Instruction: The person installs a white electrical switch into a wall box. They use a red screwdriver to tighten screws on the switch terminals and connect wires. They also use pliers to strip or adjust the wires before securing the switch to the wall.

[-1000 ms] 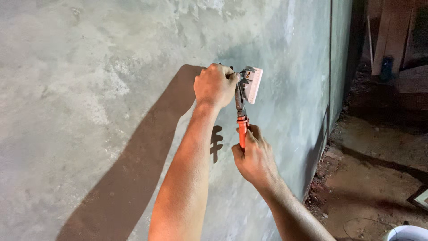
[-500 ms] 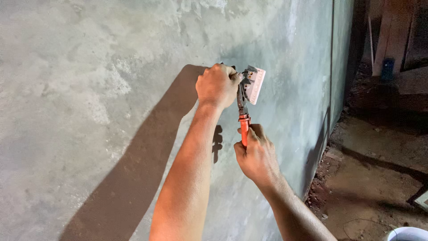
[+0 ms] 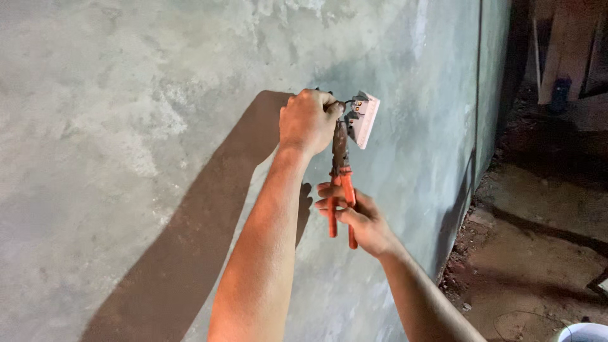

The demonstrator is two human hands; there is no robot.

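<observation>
My left hand is raised against a grey plastered wall, its fingers closed on thin wires beside a white wall switch plate that hangs tilted off the wall. My right hand grips the orange handles of a pair of pliers. The pliers point upward, their metal jaws reaching the wires just under my left fist. What the jaws bite on is hidden by my left hand.
The wall ends at a corner on the right, with a dirt floor beyond. A white bucket rim shows at the bottom right. Wooden boards and a blue bottle stand in the dark background.
Both hands stay at the switch plate. My right hand has slid a little on the orange handles; the pliers remain pointed up at the wires.
</observation>
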